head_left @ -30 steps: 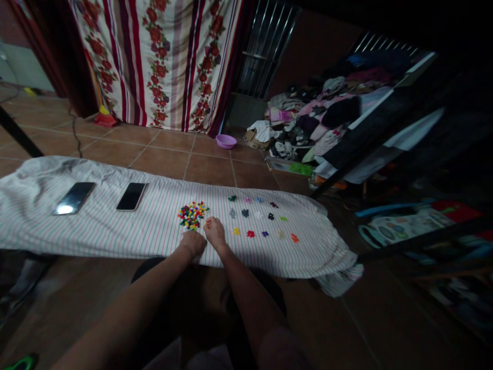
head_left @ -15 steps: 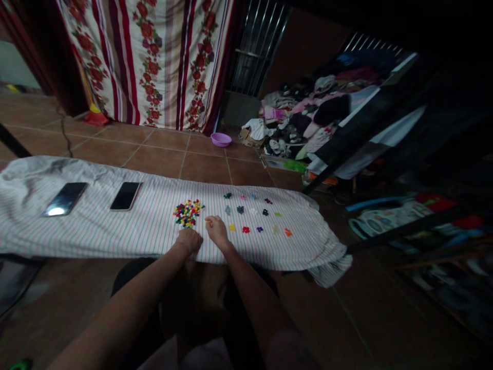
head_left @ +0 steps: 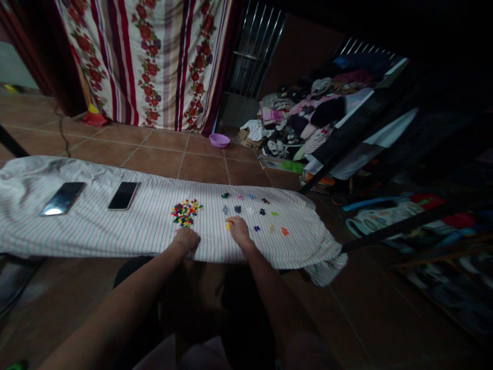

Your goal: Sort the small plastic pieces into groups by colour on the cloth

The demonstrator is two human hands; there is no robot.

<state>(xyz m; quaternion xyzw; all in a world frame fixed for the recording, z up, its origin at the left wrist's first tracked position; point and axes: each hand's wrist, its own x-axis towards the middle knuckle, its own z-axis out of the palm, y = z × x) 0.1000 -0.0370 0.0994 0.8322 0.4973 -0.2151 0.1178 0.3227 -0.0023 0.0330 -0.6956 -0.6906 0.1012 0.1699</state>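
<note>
The left hand rests on the table covered in pink-striped white cloth, fingers curled into a loose fist, just below a heap of small multicoloured plastic pieces. The right hand lies among small colour-sorted clusters, its fingertips touching a yellow piece. Whether they pinch the piece cannot be told.

The cloth-covered table is laid with two phones toward its left end — coloured pieces heaped mid-table, small clusters rightward.

Left hand curled; right hand stretched forward.
</note>
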